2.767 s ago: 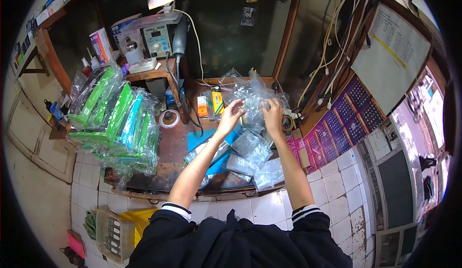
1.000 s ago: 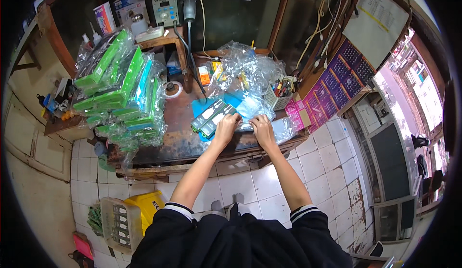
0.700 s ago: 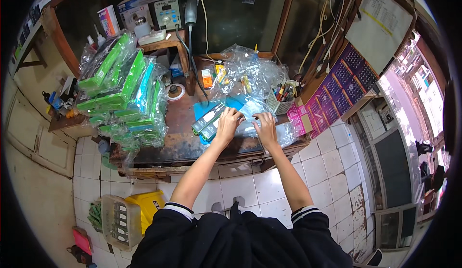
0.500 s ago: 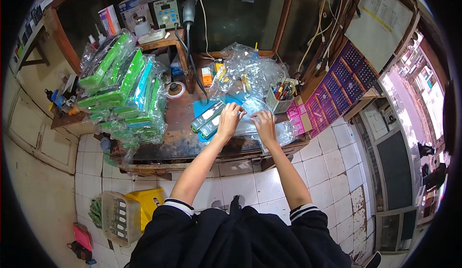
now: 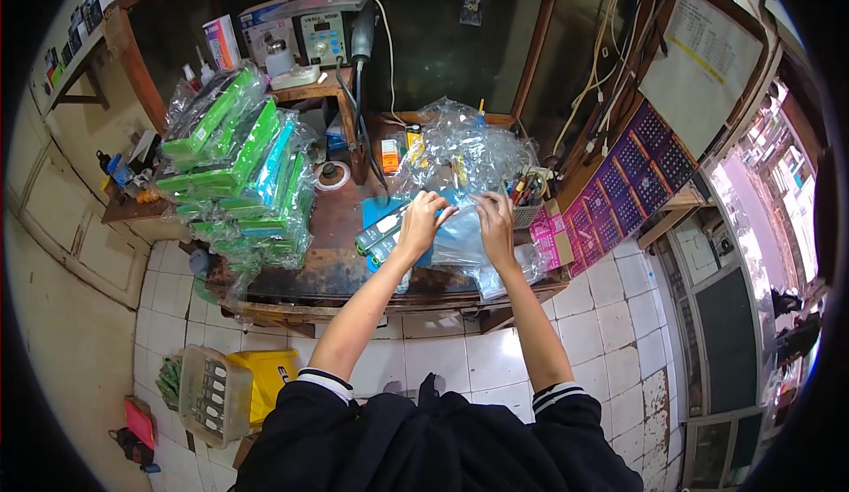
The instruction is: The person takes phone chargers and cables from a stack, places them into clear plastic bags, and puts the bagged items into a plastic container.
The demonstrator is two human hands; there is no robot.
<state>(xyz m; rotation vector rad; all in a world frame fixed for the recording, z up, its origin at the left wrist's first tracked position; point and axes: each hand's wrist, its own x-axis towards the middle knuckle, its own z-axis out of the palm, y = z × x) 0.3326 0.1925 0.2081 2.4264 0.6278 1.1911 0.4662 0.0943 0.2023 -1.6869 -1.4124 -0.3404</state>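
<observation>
Over the front middle of the workbench, my left hand has its fingers pinched at the edge of a clear plastic bag. My right hand pinches the same bag near its far edge, so the film spans the gap between both hands. Beneath and left of my left hand, flat dark boxes with white markings and green edges lie on a blue mat, partly covered by the hand. More clear bags lie under and beside my right wrist.
A tall stack of green boxes in clear wrap stands at the left. Crumpled clear plastic is heaped behind my hands. A basket of tools and a pink box are on the right. A plastic bin sits on the floor.
My right hand has moved slightly away from me and the bag film now stretches between both hands. My left hand has shifted a little farther over the bench. The view has tilted slightly.
</observation>
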